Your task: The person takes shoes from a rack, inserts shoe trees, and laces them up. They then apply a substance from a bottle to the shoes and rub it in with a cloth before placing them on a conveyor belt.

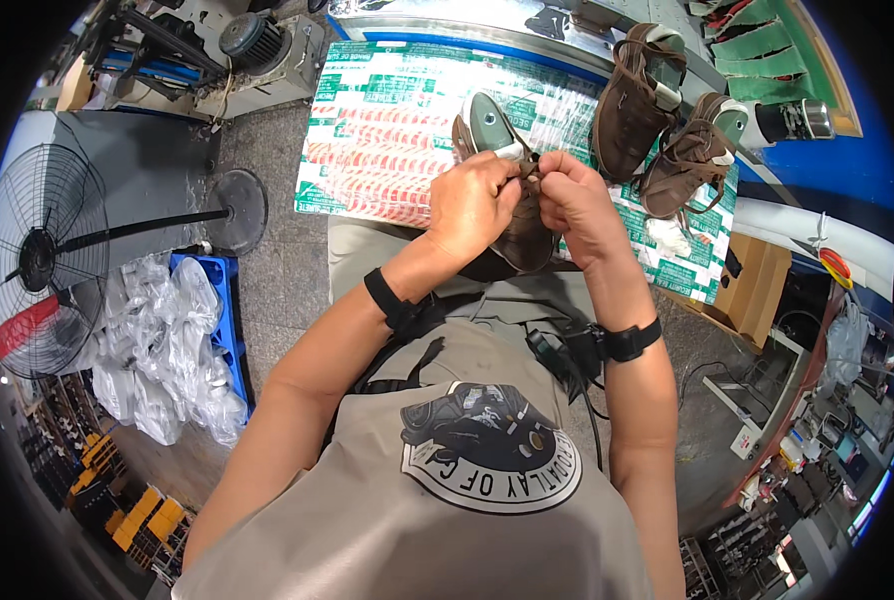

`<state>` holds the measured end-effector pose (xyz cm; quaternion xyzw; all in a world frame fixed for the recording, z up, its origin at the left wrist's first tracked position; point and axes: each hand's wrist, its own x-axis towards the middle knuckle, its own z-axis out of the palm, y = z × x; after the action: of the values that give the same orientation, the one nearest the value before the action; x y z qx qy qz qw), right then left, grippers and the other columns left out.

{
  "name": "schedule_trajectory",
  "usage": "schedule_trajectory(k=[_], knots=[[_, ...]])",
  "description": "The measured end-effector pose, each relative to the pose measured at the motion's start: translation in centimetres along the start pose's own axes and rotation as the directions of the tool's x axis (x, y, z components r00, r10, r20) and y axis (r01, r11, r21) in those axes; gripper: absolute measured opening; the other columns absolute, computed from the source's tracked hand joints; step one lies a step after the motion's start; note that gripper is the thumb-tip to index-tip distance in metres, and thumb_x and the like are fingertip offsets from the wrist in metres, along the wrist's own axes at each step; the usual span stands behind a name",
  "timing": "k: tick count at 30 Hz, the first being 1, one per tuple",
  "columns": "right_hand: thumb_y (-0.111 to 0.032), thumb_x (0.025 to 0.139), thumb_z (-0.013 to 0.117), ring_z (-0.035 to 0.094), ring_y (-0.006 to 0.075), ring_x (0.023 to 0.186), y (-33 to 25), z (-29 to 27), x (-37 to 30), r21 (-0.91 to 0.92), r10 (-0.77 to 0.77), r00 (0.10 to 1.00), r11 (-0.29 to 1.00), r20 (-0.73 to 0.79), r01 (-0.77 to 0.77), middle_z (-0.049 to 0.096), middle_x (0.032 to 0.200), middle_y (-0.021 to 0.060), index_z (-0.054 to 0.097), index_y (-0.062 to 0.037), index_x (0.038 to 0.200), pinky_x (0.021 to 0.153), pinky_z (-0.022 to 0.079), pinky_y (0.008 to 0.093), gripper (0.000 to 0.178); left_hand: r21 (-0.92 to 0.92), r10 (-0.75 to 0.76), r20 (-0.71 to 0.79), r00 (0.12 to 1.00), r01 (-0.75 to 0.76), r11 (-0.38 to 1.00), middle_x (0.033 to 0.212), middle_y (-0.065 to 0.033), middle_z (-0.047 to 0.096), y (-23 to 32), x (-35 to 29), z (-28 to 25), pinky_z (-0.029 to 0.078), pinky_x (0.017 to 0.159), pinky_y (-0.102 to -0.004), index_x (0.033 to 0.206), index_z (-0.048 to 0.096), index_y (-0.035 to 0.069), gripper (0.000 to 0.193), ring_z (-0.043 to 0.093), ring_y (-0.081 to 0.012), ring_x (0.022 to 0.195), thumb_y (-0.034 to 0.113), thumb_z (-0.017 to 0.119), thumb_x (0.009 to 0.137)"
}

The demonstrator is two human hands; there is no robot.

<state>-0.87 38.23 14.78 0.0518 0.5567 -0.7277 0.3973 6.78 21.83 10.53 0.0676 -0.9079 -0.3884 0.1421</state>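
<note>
A brown lace-up shoe [525, 238] lies at the near edge of the table, its toe toward me and its grey-green insole [488, 122] showing at the heel end. Over its lacing, my left hand [475, 203] is closed with thumb and forefinger pinching the dark shoelace [530, 168]. Just to the right, my right hand [579, 207] pinches the lace too, its fingers curled in. The fingertips are close together and partly hide the eyelets. Two more brown shoes, one upper [627, 115] and one lower [685, 168], stand to the right with laces in them.
Green-and-white printed film covers the tabletop [367, 130]. A crumpled white scrap [667, 238] lies on its right side. An open cardboard box [762, 290] sits below right. To the left are a floor fan [39, 255] and a blue crate [229, 310] beside clear plastic bags [162, 340].
</note>
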Motion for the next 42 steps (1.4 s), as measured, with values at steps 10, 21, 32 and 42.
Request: schedule_trajectory(k=[10,21,32,42], knots=[[-0.016,0.107,0.059,0.043,0.0044,0.062,-8.2,-0.5,-3.4,0.441,-0.359,0.917,0.861,0.172,0.254,0.062,0.091,-0.0022,0.066,-0.0096,0.113,0.058,0.035,0.0217,0.011,-0.295,-0.104,0.002,0.995,0.099,0.950,0.080,-0.0028,0.070,-1.4,-0.2,0.6,0.054,0.066,-0.0334,0.102,0.077,0.004,0.011,0.068,-0.0173,0.070,0.005,0.077,0.091],[-0.004,0.098,0.062,0.068,0.0240,0.089,-0.5,-10.3,-5.6,-0.935,-0.614,0.788,0.301,-0.042,0.185,0.074,0.099,0.0092,0.074,-0.0016,0.109,0.083,0.055,0.0393,0.017,-0.877,0.044,0.239,0.970,0.196,0.438,0.092,-0.0042,0.076,4.0,10.9,-12.1,0.058,0.080,-0.0279,0.103,0.078,-0.003,0.017,0.069,-0.0129,0.082,0.013,0.074,0.101],[-0.009,0.077,0.073,0.061,0.0505,0.113,3.2,-23.7,-5.8,-0.956,-0.676,0.732,-0.148,-0.088,-0.253,0.065,0.122,0.0284,0.061,-0.0066,0.147,0.104,0.050,0.0572,0.070,-0.285,-0.412,0.365,0.835,0.522,0.804,0.170,-0.0394,0.031,-4.8,4.3,-6.9,0.037,0.129,-0.0522,0.171,0.017,-0.008,0.124,0.039,-0.0451,0.158,0.054,0.088,0.091],[-0.010,0.082,0.078,0.064,0.0465,0.116,6.3,-24.1,-9.4,-0.892,-0.589,0.778,-0.206,-0.216,-0.403,0.066,0.127,0.0269,0.057,0.0026,0.144,0.100,0.052,0.0551,0.067,-0.501,-0.031,0.309,0.950,0.191,0.844,0.172,-0.0206,0.039,-4.1,3.9,-1.6,0.047,0.122,-0.0428,0.174,0.021,0.002,0.113,0.048,-0.0306,0.152,0.002,0.092,0.086]])
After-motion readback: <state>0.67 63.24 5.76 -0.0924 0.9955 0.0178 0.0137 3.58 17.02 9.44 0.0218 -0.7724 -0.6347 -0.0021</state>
